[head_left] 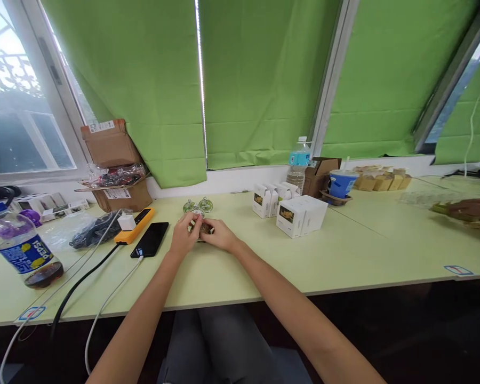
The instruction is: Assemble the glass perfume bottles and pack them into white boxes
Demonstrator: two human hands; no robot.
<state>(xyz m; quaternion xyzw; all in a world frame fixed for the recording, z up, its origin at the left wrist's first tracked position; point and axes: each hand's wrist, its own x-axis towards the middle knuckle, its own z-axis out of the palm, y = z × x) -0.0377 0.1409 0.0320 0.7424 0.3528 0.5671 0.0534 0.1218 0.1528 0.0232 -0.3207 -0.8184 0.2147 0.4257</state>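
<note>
My left hand (185, 233) and my right hand (221, 236) come together over the table, fingers closed around a small round shiny piece (205, 228) that looks like a pocket watch. Most of it hides behind my fingers. Above my left fingertips shows a round, glassy disc (197, 213), perhaps its raised lid. Just beyond my hands lie two similar round pieces with shiny rims and small knobs, a left one (189, 206) and a right one (206, 205).
White boxes (302, 216) stand to the right, near a water bottle (298, 165) and a blue cup (341, 184). Left of my hands are a black phone (150, 240), an orange power strip (138, 224), cables, a Pepsi bottle (26, 256) and a cardboard box (122, 194).
</note>
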